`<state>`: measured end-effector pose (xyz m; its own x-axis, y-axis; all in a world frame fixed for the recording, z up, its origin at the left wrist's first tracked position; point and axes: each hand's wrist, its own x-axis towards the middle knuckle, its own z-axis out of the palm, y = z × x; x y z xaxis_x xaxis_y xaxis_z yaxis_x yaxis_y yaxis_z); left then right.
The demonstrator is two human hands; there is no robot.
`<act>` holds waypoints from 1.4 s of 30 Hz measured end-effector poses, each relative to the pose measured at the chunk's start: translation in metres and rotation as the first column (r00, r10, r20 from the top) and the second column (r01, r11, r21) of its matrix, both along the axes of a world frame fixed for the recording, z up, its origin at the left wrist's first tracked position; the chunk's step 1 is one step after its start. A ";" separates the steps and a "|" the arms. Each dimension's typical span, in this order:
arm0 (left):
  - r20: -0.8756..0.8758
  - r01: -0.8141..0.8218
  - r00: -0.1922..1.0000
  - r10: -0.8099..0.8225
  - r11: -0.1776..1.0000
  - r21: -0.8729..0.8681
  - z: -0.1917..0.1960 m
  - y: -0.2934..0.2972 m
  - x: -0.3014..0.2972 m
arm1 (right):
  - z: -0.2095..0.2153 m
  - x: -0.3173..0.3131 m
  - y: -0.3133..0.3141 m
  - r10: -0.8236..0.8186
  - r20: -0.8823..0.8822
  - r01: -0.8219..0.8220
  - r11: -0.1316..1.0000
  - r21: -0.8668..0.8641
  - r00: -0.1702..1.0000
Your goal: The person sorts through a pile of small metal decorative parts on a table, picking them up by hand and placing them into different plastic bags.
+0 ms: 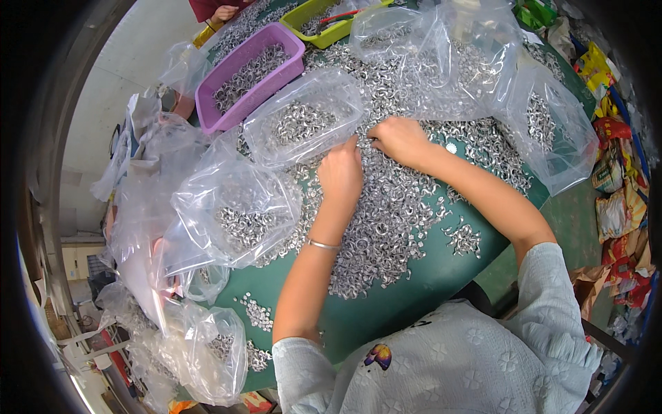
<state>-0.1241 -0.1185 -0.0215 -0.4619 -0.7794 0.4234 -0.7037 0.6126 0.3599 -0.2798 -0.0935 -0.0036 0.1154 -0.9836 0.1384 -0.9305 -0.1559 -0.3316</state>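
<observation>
A wide heap of small silver metal pieces, curved and ring-like, covers the middle of the green table. Both of my hands are over its far part, a short way apart. My left hand is closed with the fingers curled, beside the near right corner of a clear plastic-lined container holding more such pieces. My right hand is also closed, fingertips pointing left and down among the pieces. What either hand holds is hidden or too small to make out.
A purple basket and a yellow-green basket stand beyond. Clear bags of pieces lie left and right. Small separate piles sit near the front edge. Another person's hand shows far left. Colourful sacks line the right.
</observation>
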 end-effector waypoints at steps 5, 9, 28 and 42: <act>0.273 0.104 0.958 -0.092 0.994 -0.032 0.004 -0.005 0.002 | -0.005 -0.006 -0.003 -0.008 0.074 0.007 1.000 0.012 0.997; 0.272 0.138 0.955 -0.119 0.989 -0.055 -0.001 -0.008 0.006 | 0.002 -0.031 0.008 -0.139 0.790 -0.126 0.957 0.263 0.597; -0.429 0.221 0.811 0.398 0.471 0.854 0.020 0.016 0.037 | 0.014 0.005 0.062 0.082 -0.278 -0.097 0.994 -0.042 0.957; 0.035 0.000 0.999 -0.010 0.963 0.268 0.016 0.028 0.022 | 0.016 -0.048 0.064 -0.440 0.834 -0.406 0.865 0.294 -0.334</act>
<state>-0.1018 -0.0900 -0.0054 -0.4770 -0.8597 0.1827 -0.7161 0.5007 0.4863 -0.3273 -0.0298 0.0128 0.2433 -0.9352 -0.2574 0.6558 0.3541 -0.6667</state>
